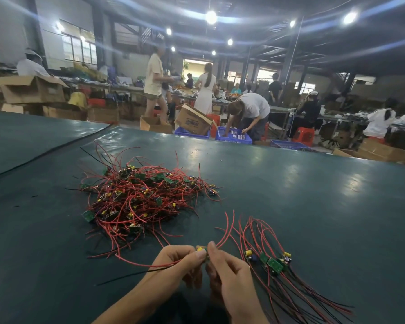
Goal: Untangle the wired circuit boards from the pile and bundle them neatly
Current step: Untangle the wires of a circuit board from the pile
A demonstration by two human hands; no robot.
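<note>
One wired circuit board (202, 251) sits pinched in both grips, left hand (180, 261) and right hand (230, 274), above the table (313, 195) between pile (140, 197) and sorted bundle (272, 264). I'd draw its red leads (228, 230) straight, then lay it boards-together.

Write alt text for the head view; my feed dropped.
The left hand and right hand pinch one wired circuit board above a dark green table. A tangled pile of red-wired boards lies beyond, to the left; a few separated boards lie side by side at the right.
</note>
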